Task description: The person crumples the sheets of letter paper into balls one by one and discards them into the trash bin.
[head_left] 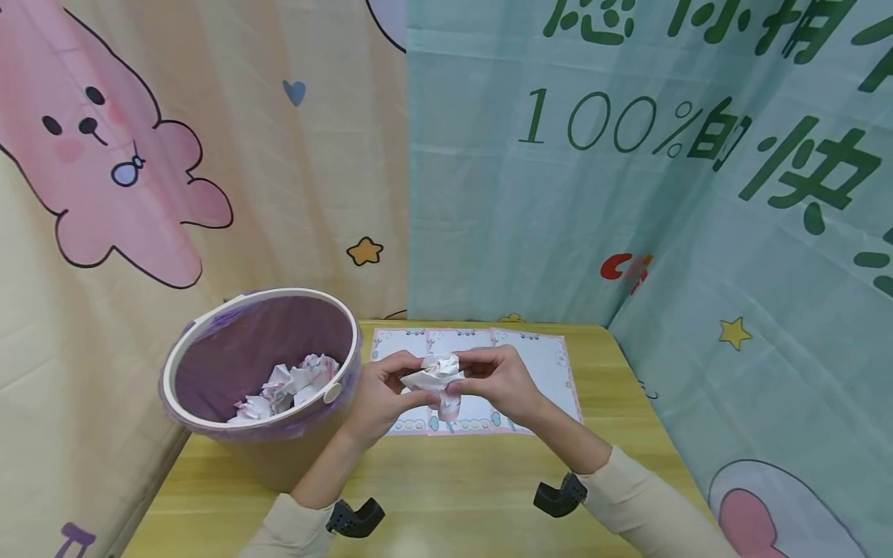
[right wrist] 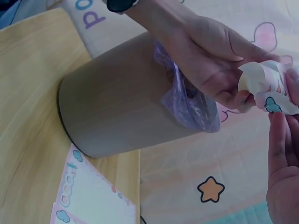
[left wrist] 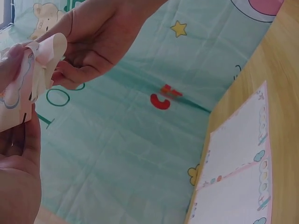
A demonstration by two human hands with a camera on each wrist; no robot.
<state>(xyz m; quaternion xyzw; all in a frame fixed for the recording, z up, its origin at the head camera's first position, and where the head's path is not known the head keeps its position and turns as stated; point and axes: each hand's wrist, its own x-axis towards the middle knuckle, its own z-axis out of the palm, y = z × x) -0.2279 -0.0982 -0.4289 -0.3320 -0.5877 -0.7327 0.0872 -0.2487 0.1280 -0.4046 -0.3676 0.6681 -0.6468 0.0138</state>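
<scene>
A crumpled sheet of paper, white with a printed pink border, is held between both hands above the table. My left hand pinches its left side with thumb and fingers, and my right hand pinches its right side. In the left wrist view the folded paper shows a rolled edge and printed border. The right wrist view has the paper bunched between the fingertips of both hands. Beneath the hands lie flat printed sheets, side by side on the wooden table.
Left of the hands stands a trash bin with a white rim and a purple bag lining it. Several crumpled papers lie inside. Printed curtains hang behind and beside the table.
</scene>
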